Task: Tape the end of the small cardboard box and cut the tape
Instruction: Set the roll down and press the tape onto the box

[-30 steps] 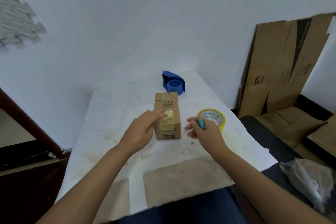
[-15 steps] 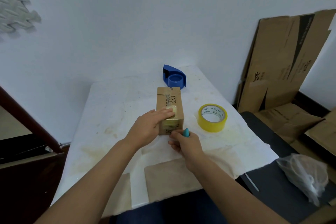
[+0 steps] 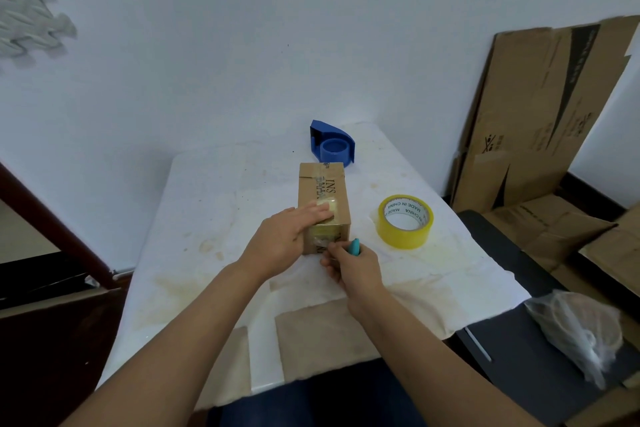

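A small brown cardboard box (image 3: 325,189) lies lengthwise in the middle of the white-covered table (image 3: 214,218). Yellowish tape runs over its top and down its near end. My left hand (image 3: 280,239) rests flat on the box's near top, fingers pressing the tape. My right hand (image 3: 351,267) is at the near end of the box, closed around a teal-handled cutter (image 3: 354,247), its fingertips touching the tape there. The blade itself is hidden. A yellow tape roll (image 3: 405,221) lies flat to the right of the box.
A blue tape dispenser (image 3: 332,144) stands behind the box near the wall. Flattened cardboard (image 3: 540,114) leans at the right, above a dark surface (image 3: 512,340) with a plastic bag (image 3: 578,329). Brown paper patches (image 3: 318,336) cover the table's near edge.
My right hand has moved from beside the tape roll to the near end of the box, carrying the teal cutter. My left hand has slid further onto the box top.
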The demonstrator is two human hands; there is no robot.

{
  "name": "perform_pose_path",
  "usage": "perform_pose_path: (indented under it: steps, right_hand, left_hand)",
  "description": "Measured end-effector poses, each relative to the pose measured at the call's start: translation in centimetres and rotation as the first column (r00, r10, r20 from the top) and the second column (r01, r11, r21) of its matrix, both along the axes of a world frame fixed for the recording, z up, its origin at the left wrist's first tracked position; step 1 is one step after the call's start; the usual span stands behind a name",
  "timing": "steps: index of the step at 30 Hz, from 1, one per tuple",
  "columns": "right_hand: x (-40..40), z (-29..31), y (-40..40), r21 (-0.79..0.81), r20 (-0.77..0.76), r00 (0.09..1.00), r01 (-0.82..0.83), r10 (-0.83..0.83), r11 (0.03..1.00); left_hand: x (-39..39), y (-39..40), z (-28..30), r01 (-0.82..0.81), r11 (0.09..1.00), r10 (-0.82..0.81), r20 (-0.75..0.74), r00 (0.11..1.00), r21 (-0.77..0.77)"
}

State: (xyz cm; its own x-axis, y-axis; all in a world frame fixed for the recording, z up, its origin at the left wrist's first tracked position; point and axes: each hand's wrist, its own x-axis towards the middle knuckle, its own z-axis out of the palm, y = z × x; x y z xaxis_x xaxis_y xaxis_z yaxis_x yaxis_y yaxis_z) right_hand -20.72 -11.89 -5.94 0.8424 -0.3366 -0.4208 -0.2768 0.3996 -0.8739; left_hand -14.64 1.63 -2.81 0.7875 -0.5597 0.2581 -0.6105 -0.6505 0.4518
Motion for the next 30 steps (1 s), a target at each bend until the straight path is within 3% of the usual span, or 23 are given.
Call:
perform_pose_path:
  steps: [7,17,23,30]
  right_hand:
    - [-0.4,-0.1,0.2,-0.017,0.019,0.999,-0.037,0.037,0.999]
    - [-0.2,0.1,0.0,-0.098,0.015,0.995,-0.095,0.097,0.991]
    - [-0.4,0.1,-0.3,-0.092,0.028,0.994,-0.101,0.103,0.991]
    - [-0.5,-0.5,-1.2,-0.125,-0.003,0.996,-0.091,0.092,0.988]
  left_hand:
    - [-0.2,0.0,0.1,0.015,1.0,-0.015,0.009,1.0,-0.006]
    - [1.1,-0.5,-1.1,0.028,0.998,-0.02,0.139,0.99,-0.056]
    - [2.1,-0.4,-2.0,0.053,0.996,-0.069,0.28,0.958,0.065]
    - [2.2,0.1,-3.1,0.048,0.988,-0.092,0.304,0.948,0.148]
